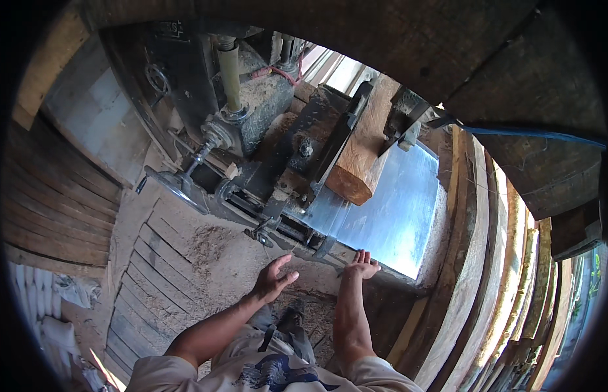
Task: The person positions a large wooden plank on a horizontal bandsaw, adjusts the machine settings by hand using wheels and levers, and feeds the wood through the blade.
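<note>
A thick squared timber (pixel 359 163) lies on the shiny metal saw table (pixel 389 222), alongside a dark fence (pixel 340 140). Its near end points toward me. My right hand (pixel 363 264) is at the table's front edge, fingers extended, with nothing seen in it; whether it touches the metal I cannot tell. Over the sawdust, left of the table, my left hand (pixel 274 279) hangs in the air with fingers and thumb apart, holding nothing. A dark guide bracket (pixel 406 117) stands against the timber's right side. The timber's far end is partly hidden.
A large handwheel (pixel 176 189) and a metal shaft sit left of the table. Long planks (pixel 474 255) are stacked along the right. Sawdust (pixel 232 251) covers the floor and slatted boards (pixel 150 281). A dark machine housing (pixel 448 46) looms overhead.
</note>
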`<state>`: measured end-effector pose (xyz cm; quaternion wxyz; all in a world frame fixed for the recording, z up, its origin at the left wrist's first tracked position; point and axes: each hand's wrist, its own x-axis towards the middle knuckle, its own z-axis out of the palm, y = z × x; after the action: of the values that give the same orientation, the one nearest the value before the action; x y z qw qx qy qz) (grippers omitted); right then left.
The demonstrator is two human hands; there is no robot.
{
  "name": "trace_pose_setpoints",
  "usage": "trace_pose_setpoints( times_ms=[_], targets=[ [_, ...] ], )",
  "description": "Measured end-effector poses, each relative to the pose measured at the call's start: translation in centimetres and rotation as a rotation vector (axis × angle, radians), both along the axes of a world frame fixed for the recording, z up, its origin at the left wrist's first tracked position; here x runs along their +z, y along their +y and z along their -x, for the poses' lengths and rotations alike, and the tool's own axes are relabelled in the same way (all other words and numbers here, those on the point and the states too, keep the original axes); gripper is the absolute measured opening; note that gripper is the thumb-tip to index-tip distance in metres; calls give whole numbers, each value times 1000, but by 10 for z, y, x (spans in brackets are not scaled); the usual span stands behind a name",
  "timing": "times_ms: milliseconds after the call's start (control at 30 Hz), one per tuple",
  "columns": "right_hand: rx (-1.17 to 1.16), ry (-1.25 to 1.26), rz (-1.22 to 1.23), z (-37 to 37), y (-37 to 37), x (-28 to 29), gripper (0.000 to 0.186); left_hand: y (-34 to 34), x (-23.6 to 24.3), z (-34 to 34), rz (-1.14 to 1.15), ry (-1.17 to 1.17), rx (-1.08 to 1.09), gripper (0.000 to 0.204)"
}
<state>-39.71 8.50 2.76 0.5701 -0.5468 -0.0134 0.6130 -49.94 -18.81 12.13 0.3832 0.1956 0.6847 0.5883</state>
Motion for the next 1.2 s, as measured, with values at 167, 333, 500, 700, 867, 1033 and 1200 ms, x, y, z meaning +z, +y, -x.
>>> trace_pose_setpoints(
  times_ms=[167, 333, 500, 700, 867, 1033, 1200],
  targets=[
    [-206, -59, 262, -170, -99, -46, 71, -85, -17, -4, 88, -141, 209, 71],
    [-220, -85, 261, -301, -93, -75, 77, -126, -47, -41, 109, -106, 283, 70],
    [-63, -118, 145, -294, -40, -47, 80, -139, -30, -114, 121, -214, 226, 72],
    [115, -213, 27, -273, 45, -38, 74, -185, -8, -183, 193, -113, 68, 73],
    [195, -310, -22, -240, 82, -17, 67, -276, -14, -201, 298, -96, 215, 70],
    [247, -336, -134, -235, 103, 8, 68, -317, 3, -212, 315, -66, 380, 68],
    [318, -401, -168, -242, 94, 30, 69, -340, -6, -229, 314, 28, 252, 67]
  ],
)
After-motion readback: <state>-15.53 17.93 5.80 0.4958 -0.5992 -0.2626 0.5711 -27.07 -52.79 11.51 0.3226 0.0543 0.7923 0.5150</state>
